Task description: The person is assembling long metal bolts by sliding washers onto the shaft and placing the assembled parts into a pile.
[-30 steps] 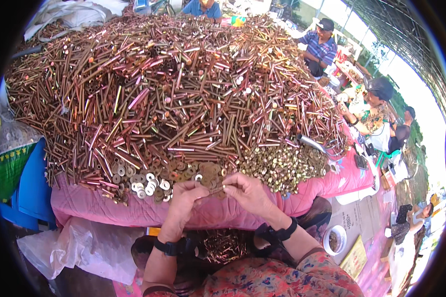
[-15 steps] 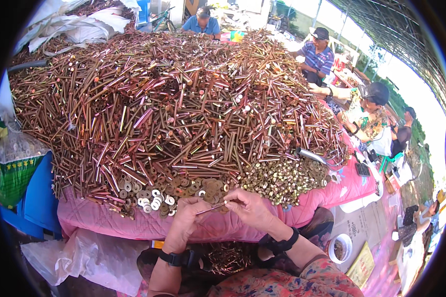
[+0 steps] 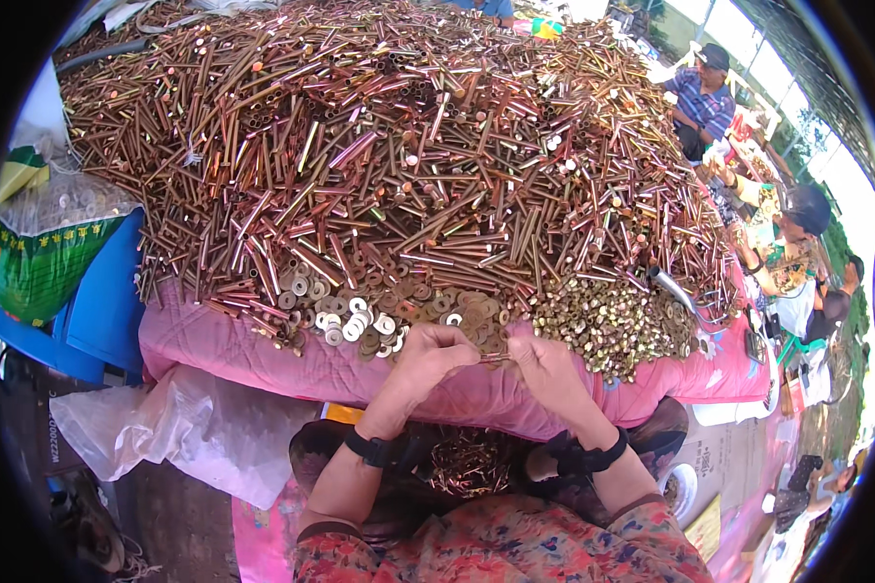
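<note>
Between left hand (image 3: pixel 426 361) and right hand (image 3: pixel 552 374), slim metal piece (image 3: pixel 495 358), pinched by both; whether finished, cannot tell. Just beyond grip, loose washers (image 3: pixel 476 315); rightward, nuts (image 3: pixel 603 328). Farther out, huge tube heap (image 3: pixel 399 185), still loose. Below grip, smaller parts batch (image 3: pixel 467 461).

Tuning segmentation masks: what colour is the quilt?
The quilt is pink with stitched lines; shows best in the head view, along its near edge.
</note>
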A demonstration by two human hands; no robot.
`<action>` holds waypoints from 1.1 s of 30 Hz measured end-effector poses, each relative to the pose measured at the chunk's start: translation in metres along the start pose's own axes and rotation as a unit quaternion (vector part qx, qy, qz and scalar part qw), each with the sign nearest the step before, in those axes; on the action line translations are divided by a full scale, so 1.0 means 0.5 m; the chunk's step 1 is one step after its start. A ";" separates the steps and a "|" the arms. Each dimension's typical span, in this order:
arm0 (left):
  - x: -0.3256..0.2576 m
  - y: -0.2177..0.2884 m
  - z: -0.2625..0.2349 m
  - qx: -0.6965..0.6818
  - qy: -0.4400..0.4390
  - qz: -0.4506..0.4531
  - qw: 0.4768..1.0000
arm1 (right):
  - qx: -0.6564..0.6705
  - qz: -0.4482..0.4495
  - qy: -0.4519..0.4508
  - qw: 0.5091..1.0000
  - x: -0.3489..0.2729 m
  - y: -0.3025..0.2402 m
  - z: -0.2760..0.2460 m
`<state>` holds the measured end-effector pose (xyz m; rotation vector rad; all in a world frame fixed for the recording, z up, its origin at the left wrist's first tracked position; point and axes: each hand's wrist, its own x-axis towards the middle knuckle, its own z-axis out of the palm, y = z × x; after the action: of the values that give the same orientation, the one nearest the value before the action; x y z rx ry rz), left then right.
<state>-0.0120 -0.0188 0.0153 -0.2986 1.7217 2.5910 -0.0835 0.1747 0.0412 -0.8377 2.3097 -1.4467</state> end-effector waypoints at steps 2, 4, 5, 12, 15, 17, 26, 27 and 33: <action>0.000 0.002 -0.003 -0.002 -0.013 -0.003 1.000 | 0.175 0.172 -0.076 0.966 -0.002 0.022 0.007; 0.005 0.001 -0.001 -0.011 -0.010 0.000 1.000 | 0.031 -0.011 0.007 0.999 -0.005 0.000 0.022; 0.008 0.001 -0.001 -0.018 -0.009 0.006 1.000 | -0.116 -0.196 0.090 0.970 -0.004 -0.008 0.025; 0.010 0.002 -0.006 -0.023 -0.014 0.001 1.000 | -0.034 -0.078 0.032 0.996 -0.006 -0.005 0.019; 0.008 0.001 -0.004 -0.039 -0.020 0.002 0.999 | 0.004 0.057 -0.038 0.998 -0.006 -0.007 0.011; 0.008 0.002 -0.003 -0.040 -0.025 0.008 0.999 | 0.018 -0.112 0.085 0.990 -0.005 -0.013 0.031; 0.006 0.056 -0.028 0.285 -0.057 0.127 0.949 | -0.122 -0.048 -0.010 0.991 0.013 0.011 -0.001; 0.009 0.075 -0.029 0.251 0.034 0.095 0.963 | -0.133 -0.053 0.035 0.989 0.028 0.016 -0.004; 0.066 0.049 -0.070 0.129 0.163 0.128 0.970 | -0.238 -0.102 0.137 0.956 0.134 0.045 0.022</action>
<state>-0.0424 -0.0633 0.0190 -0.5530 2.3252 2.5495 -0.1377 0.1331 0.0201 -1.0877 2.9257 -1.1487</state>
